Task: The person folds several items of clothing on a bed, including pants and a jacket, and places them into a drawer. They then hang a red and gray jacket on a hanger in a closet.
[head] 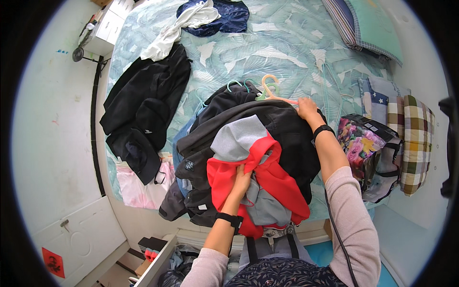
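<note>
A red and grey garment [229, 175] lies bunched on a heap of dark jackets [292, 132] at the near edge of the bed. My left hand [244, 177] is closed on the red and grey garment, its fingers partly hidden in the folds. At the far right side of the heap, my right hand [307, 107] grips the pink arm of a clothes hanger whose peach hook [267, 84] points away from me. The rest of that hanger is hidden by the dark cloth. Green and teal hanger hooks [235, 83] stick out beside it.
Black clothes [150, 86] and a black cap [140, 156] lie left, above pink-white fabric [143, 186]. White and navy garments [222, 16] lie far off. Loose hangers [326, 86], a floral bag [362, 143] and folded plaid bedding [417, 143] are right. An open drawer [157, 263] stands below left.
</note>
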### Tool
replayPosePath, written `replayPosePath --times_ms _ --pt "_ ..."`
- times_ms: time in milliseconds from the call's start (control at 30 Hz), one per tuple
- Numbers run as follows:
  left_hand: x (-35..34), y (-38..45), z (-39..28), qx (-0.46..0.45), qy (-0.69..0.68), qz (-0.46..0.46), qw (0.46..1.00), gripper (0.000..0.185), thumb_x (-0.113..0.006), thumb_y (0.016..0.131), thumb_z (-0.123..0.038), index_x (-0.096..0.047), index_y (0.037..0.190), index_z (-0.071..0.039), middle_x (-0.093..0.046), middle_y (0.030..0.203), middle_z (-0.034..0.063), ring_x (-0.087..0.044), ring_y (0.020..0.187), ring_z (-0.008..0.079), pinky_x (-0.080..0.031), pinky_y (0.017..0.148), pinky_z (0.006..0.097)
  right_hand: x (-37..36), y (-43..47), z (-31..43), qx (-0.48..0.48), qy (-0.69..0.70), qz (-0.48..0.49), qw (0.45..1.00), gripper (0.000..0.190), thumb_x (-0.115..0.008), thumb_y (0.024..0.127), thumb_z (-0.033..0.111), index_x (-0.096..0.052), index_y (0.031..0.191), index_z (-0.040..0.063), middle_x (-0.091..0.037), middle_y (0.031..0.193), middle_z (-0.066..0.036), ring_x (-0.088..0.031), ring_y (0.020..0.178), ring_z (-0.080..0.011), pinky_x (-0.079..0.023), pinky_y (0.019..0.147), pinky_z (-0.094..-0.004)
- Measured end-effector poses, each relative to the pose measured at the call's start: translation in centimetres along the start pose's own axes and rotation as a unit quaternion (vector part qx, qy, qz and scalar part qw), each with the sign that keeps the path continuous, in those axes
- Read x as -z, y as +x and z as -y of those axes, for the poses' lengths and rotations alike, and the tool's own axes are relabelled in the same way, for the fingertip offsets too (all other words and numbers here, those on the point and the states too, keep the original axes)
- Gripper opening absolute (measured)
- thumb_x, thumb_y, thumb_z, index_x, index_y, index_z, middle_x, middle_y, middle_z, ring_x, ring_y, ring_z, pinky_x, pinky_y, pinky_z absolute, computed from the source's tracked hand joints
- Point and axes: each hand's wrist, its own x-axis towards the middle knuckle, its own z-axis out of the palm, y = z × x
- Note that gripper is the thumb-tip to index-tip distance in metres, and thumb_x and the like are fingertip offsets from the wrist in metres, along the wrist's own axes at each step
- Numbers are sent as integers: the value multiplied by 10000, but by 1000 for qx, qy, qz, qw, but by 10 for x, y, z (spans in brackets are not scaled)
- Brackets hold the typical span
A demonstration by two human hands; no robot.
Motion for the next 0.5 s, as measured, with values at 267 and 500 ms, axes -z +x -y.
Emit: replayPosePath --times_ms 267,500 --pt "10 -25 -7 -10 -101 3 995 487 -547 998 -331 -516 1375 -25 -584 1279 87 -521 1201 204 -386 1031 316 183 -72 3 172 42 -118 977 420 -661 864 475 -612 730 80 -605 673 -132 -616 685 -361 -436 595 -472" --pt "60 -141 -77 -89 -191 -132 969 304 -647 956 -217 -665 1164 4 -671 986 4 -593 875 101 -488 783 274 309 -227 -43 -1 138 -266 954 393 -667 917 339 -545 707 29 -495 597 -101 -505 558 -233 -370 540 -383"
